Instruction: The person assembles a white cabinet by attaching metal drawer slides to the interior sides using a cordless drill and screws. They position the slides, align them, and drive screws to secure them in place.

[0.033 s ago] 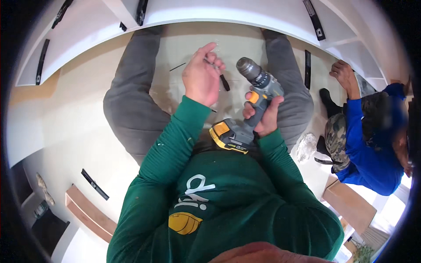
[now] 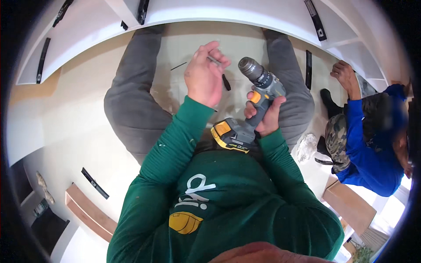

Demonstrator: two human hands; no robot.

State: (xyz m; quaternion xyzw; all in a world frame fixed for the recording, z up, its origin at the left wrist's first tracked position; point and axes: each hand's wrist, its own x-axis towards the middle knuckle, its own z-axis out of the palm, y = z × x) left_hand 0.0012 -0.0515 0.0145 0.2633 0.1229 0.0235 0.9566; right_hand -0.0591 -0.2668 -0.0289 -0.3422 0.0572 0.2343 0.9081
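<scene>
Left hand (image 2: 202,79) curls round a slim grey metal piece (image 2: 213,60), right hand (image 2: 270,117) round an apparently bitless grey-yellow drill (image 2: 262,104); beyond their fingers, black rails (image 2: 315,20) already line white panels (image 2: 228,9).

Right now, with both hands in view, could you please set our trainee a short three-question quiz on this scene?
1. Which of the camera wearer's hands grips the cordless drill: A) the left, B) the right, C) both?
2. True or false: the co-worker's sleeve is blue.
3. Fill in the blank: the black-handled tool lies on the floor between the wearer's ____.

Key:
1. B, the right hand.
2. True.
3. Legs.
</scene>
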